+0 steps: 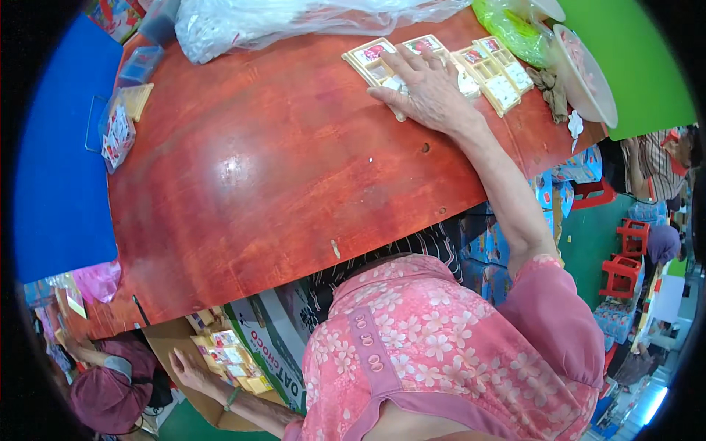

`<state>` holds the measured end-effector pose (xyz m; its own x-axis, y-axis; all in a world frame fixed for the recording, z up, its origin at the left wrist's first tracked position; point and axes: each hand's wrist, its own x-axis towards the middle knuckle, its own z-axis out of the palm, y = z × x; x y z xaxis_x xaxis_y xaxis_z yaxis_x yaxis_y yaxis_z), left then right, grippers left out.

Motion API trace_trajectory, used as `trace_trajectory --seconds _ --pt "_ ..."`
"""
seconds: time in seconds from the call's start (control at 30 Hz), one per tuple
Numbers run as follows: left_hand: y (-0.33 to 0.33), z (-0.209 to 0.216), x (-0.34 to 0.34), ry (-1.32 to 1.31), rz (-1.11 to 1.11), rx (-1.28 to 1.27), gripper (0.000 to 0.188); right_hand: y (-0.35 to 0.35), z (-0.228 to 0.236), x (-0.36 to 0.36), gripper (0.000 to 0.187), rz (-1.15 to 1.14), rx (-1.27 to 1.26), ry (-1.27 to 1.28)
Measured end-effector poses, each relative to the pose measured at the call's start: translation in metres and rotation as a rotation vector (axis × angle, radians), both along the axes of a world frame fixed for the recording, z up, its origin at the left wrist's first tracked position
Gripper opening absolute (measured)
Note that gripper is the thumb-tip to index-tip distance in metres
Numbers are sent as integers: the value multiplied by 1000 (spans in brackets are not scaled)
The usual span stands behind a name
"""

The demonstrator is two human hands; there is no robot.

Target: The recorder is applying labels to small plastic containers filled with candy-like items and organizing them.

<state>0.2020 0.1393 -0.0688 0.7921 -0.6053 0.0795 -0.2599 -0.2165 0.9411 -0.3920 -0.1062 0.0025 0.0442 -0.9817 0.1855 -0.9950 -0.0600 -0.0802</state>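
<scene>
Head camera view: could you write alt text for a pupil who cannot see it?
A person's right hand is spread over cream compartment trays on a red-brown table. The left hand is lower down, at an open cardboard box holding cream packs.

Trays (494,73) left of bowl (601,95)

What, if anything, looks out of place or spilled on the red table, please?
Only small things: a white speck shows alone on the red table, apart from the cream trays under the right hand, and a pale streak, perhaps a scuff, shows by the near edge. Both stand out against the red.
</scene>
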Motion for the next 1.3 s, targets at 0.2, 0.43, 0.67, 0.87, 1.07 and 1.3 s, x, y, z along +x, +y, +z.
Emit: trace_trajectory --seconds 0.2,0.43,0.67,0.87,1.07,1.3 --pt "-28 21 -45 64 -57 -83 38 30 -4 57 75 177 -74 81" --pt "-44 36 -128 206 -457 240 24 52 17 125 78 375 -47 -42" --pt "-47 -40 -209 149 -929 699 42 63 28 145 81 366 103 -223" --pt "-88 -99 -264 49 -977 361 44 106 19 104 56 311 -182 -693" --pt "-121 -114 -326 -597 -1092 -59 38 170 19 68 49 544 -414 -827" --pt "-129 -74 -374 -65 -1193 -179 33 209 -30 72 6 247 94 -745"
